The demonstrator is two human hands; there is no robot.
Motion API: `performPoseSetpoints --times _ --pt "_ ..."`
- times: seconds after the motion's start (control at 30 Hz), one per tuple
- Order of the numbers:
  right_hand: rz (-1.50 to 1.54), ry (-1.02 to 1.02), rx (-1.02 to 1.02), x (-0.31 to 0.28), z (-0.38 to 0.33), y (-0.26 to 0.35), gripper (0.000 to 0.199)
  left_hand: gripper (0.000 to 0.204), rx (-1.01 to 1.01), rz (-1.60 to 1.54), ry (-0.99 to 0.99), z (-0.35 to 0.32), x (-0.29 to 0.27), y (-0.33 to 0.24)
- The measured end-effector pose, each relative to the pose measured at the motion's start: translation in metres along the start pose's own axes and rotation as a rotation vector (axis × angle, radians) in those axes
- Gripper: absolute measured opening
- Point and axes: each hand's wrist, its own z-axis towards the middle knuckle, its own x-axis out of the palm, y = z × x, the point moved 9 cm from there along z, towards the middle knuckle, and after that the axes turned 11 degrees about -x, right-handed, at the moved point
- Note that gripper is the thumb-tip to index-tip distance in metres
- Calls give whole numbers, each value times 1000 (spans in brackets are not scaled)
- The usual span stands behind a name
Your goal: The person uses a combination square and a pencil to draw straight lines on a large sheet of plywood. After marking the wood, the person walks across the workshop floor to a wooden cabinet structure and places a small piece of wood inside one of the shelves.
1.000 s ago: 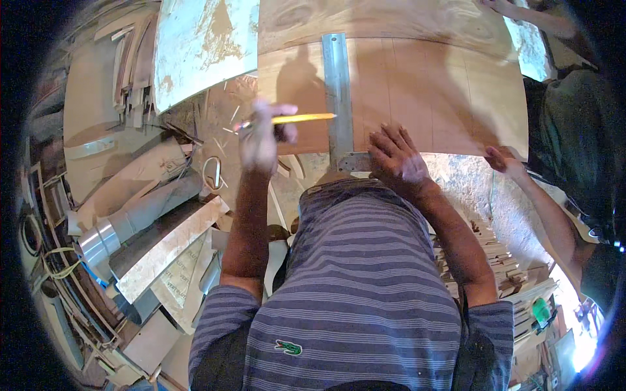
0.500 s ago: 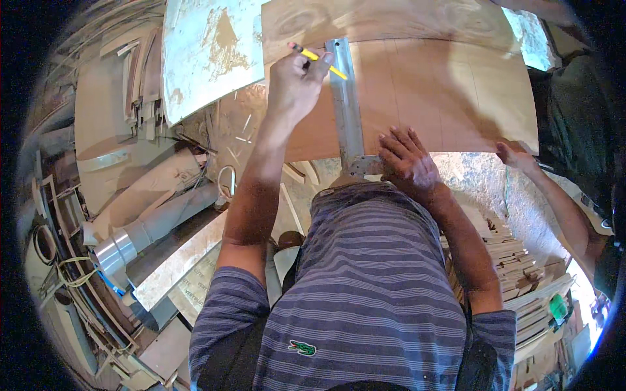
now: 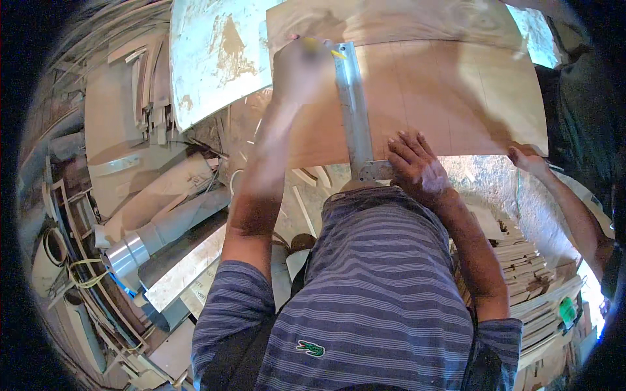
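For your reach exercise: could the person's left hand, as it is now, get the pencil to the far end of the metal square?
Probably yes. The left hand already holds the pencil beside the top of the metal square on the board, with nothing between them.

- A bare stretch of the plywood sheet (image 3: 456, 98) is lying open to the right of the metal square (image 3: 354, 111), with nothing standing on it.
- The square is running up the sheet and parting that open stretch from the left side, where the left hand (image 3: 301, 65) with a yellow pencil (image 3: 326, 49) is taking up the room.
- The right hand (image 3: 417, 166) is pressing at the square's foot, blocking the near edge there.
- Another person's hand (image 3: 528, 158) is resting at the sheet's right corner.
- Stacked wood strips (image 3: 528, 274) are crowding the right; offcuts and a grey pipe (image 3: 153, 238) are cluttering the left.
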Motion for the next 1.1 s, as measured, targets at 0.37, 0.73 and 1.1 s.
performPoseSetpoints --times 0.37,0.73,1.1 --pt "6 38 12 2 -3 1 44 39 124 440 335 -1 56 -53" --pt "12 67 12 4 -4 1 39 41 115 334 689 -88 98 -50" --pt "7 11 6 -2 -3 3 38 39 164 407 737 -82 107 -47"
